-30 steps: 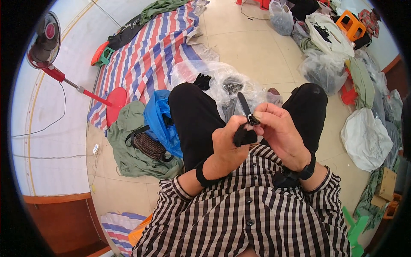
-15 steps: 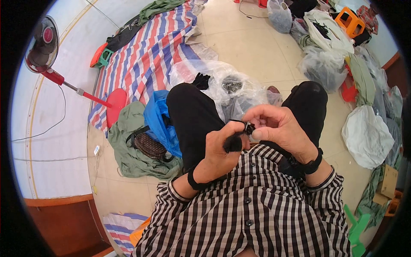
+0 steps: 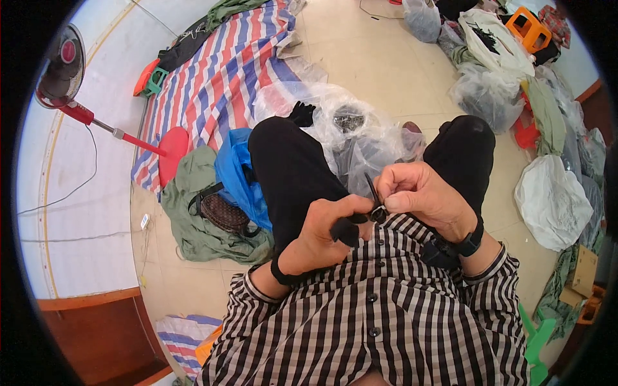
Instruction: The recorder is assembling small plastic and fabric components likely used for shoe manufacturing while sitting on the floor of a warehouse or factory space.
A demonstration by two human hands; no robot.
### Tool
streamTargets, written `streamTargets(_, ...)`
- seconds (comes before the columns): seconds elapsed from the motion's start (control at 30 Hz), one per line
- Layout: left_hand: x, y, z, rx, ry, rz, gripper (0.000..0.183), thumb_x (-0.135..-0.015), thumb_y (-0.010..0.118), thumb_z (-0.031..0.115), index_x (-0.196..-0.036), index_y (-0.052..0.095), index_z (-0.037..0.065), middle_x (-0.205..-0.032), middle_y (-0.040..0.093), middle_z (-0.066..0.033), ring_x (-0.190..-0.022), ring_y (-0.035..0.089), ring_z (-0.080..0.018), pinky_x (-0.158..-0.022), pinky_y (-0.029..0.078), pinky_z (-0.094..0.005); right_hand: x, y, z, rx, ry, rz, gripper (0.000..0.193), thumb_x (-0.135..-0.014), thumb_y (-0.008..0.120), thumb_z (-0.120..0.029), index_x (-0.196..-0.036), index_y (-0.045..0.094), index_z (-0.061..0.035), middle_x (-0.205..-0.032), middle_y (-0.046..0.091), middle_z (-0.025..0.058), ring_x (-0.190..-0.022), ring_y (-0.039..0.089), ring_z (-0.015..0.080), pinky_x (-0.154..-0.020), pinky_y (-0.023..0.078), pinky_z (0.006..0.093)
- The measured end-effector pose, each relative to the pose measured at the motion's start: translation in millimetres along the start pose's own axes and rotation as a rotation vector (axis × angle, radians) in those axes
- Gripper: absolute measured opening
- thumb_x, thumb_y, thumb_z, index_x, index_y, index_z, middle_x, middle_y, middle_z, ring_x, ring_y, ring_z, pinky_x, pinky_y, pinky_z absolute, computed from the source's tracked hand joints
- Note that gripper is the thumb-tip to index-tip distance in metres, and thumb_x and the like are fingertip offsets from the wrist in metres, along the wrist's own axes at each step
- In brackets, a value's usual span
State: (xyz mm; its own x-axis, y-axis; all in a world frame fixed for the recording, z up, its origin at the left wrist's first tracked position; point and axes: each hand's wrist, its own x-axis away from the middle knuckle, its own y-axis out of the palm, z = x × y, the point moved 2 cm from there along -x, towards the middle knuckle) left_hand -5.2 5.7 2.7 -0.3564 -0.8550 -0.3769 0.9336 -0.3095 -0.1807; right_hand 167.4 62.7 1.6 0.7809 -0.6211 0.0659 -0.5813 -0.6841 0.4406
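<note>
At centre frame, just above the checked shirt front (image 3: 367, 302), a black strap (image 3: 371, 186) with a small dark buckle (image 3: 378, 214) sits between the two hands. Left hand (image 3: 322, 235): thumb and fingers clamped on the strap; a dark, soft-looking bunch of it (image 3: 345, 231) bulges out below the thumb. Buckle lies just beyond the left thumb tip, on the side toward the right hand. Narrow strip rises from the buckle, tilted toward the upper left, along the near side of the right fingertips. Right hand (image 3: 428, 199): thumb and index finger bent close together beside strip and buckle; cannot tell whether they pinch the strap or only touch it.

Dark band at each wrist. Black trouser knees (image 3: 286, 151) to either side, above the hands. Clear plastic bags (image 3: 367, 157) on the floor between the knees. Left of centre: blue plastic bag (image 3: 235, 161), brown patterned bag (image 3: 222, 212) on green cloth (image 3: 193, 241). Upper left: striped sheet (image 3: 212, 77), red-based fan (image 3: 64, 64). Right: white sack (image 3: 553, 202). Upper right: orange stool (image 3: 528, 29) among bags.
</note>
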Motion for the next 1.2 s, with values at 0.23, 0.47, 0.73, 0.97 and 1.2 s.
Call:
streamTargets(0.23,1,3,-2,0.288,-0.327,-0.026,0.011,-0.090,0.052,0.009,-0.092,0.055,-0.001,-0.061,0.054,-0.0013,-0.055,0.051,-0.0080,-0.052,0.041,-0.0214,0,-3,-2,0.222,-0.067,0.174,0.011,-0.085,0.058,-0.013,-0.081,0.053,-0.0036,-0.073,0.052,-0.0033,-0.066,0.048,0.0033,-0.060,0.039,0.0175)
streamTargets(0.47,-1,-1,-8,0.521,-0.540,-0.064,0.013,-0.090,0.053,0.012,-0.096,0.056,0.000,-0.062,0.053,0.0000,-0.055,0.050,-0.0058,-0.052,0.039,-0.0197,3,2,-18,0.787,-0.261,0.256,0.010,-0.081,0.058,-0.009,-0.083,0.050,-0.0022,-0.076,0.053,-0.0004,-0.071,0.049,0.0086,-0.065,0.041,0.0229)
streamTargets(0.73,3,4,-17,0.438,-0.461,0.006,0.009,-0.089,0.052,0.008,-0.090,0.057,0.001,-0.061,0.055,-0.0002,-0.056,0.051,-0.0059,-0.054,0.039,-0.0201,-1,-10,0,0.337,0.014,0.080,0.017,-0.086,0.058,-0.016,-0.095,0.056,-0.0015,-0.085,0.059,0.0018,-0.072,0.055,0.0051,-0.061,0.044,0.0177)
streamTargets(0.97,7,-16,-33,0.291,-0.534,-0.013,0.009,-0.088,0.054,0.008,-0.092,0.056,0.000,-0.064,0.059,-0.0022,-0.059,0.055,-0.0074,-0.057,0.042,-0.0217,-8,-15,6,0.734,-0.117,0.356,0.008,-0.082,0.059,-0.006,-0.081,0.056,0.0006,-0.056,0.053,0.0018,-0.049,0.048,0.0055,-0.046,0.038,0.0214)
streamTargets(1.2,-1,-41,-47,0.239,-0.536,-0.047,0.014,-0.090,0.052,0.013,-0.096,0.056,0.001,-0.068,0.060,-0.0022,-0.065,0.055,-0.0079,-0.063,0.044,-0.0231,-33,-22,11,0.955,-0.264,0.432,0.007,-0.081,0.061,-0.006,-0.080,0.057,0.0005,-0.054,0.050,0.0009,-0.048,0.046,0.0052,-0.045,0.035,0.0217)
